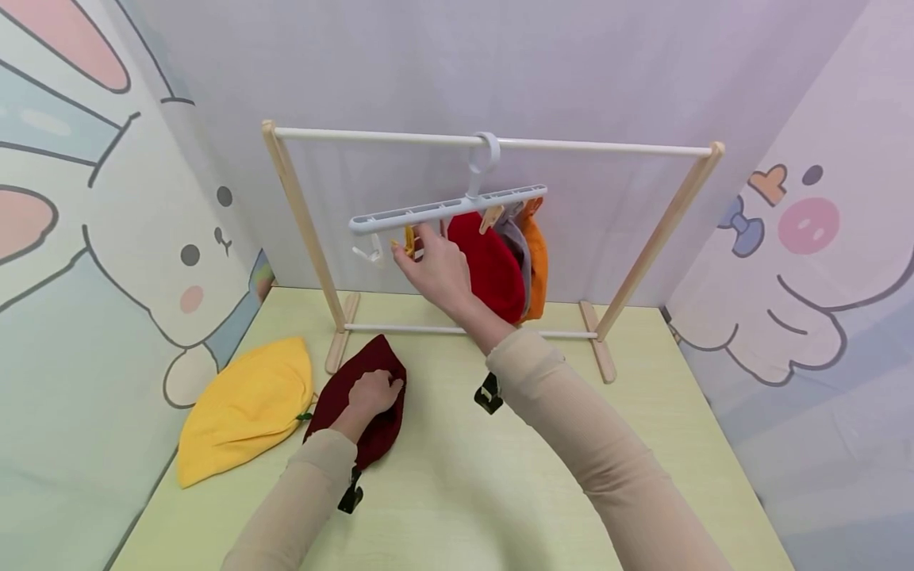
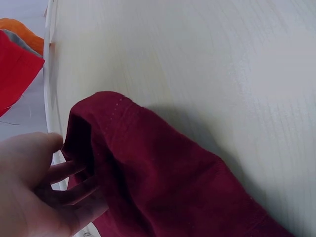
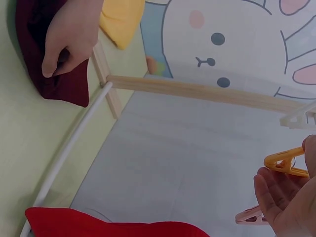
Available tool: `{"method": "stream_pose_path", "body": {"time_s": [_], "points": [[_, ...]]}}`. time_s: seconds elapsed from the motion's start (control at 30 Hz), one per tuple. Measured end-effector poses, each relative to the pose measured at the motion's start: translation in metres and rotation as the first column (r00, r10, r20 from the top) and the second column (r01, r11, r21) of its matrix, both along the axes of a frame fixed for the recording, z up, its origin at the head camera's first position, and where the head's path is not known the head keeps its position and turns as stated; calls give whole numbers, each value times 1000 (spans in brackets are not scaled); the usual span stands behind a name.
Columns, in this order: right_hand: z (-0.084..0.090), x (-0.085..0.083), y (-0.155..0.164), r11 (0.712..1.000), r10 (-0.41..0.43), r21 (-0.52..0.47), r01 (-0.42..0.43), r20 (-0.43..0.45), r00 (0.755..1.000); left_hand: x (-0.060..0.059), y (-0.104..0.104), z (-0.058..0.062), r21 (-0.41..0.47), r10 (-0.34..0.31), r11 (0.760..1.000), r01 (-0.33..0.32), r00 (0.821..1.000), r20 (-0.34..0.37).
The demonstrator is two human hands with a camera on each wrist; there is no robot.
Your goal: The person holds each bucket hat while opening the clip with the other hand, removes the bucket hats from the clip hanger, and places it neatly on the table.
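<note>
A maroon hat (image 1: 336,396) lies on the table under my left hand (image 1: 374,392). In the left wrist view its fingers (image 2: 86,190) reach into a fold of the cloth, with the thumb at the edge. My right hand (image 1: 439,270) is raised to the left half of a pale hanger (image 1: 428,212). It pinches a yellow clothespin (image 3: 284,162) between thumb and fingers. From the same hanger, red (image 1: 489,266), grey (image 1: 516,234) and orange (image 1: 537,262) hats hang towards the right. A wooden-coloured clothespin (image 1: 491,218) sits above the red one.
The hanger hooks over the white rail of a wooden-legged rack (image 1: 385,138). A white clip (image 1: 370,250) dangles at its left end, and a pink clothespin (image 3: 251,216) hangs beside my right hand. Left of the maroon hat lies a yellow hat (image 1: 243,408). Printed cloth walls enclose the table (image 1: 443,500).
</note>
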State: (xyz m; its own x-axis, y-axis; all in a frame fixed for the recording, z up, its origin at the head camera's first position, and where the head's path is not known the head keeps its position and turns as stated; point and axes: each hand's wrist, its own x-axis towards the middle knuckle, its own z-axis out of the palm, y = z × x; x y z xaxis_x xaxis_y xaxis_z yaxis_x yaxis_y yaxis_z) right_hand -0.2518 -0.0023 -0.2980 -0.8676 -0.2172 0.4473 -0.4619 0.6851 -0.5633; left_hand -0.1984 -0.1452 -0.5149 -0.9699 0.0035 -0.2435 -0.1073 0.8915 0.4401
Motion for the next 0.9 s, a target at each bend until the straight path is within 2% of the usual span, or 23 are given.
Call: {"method": "stream_pose_path", "body": {"time_s": [0.2,0.5,0.9], "points": [[1,-1,-1,1000,-1,7,1,10,1000,0,0,1,23,5,1000,-6,999,44],[2,-2,-2,1000,7,-17,-7,9,1000,2,8,-3,-94,-30,995,32,999,22],[4,-1,-3,999,31,-17,-31,-12,999,3,13,-5,-148,-21,989,21,1000,5]]}}
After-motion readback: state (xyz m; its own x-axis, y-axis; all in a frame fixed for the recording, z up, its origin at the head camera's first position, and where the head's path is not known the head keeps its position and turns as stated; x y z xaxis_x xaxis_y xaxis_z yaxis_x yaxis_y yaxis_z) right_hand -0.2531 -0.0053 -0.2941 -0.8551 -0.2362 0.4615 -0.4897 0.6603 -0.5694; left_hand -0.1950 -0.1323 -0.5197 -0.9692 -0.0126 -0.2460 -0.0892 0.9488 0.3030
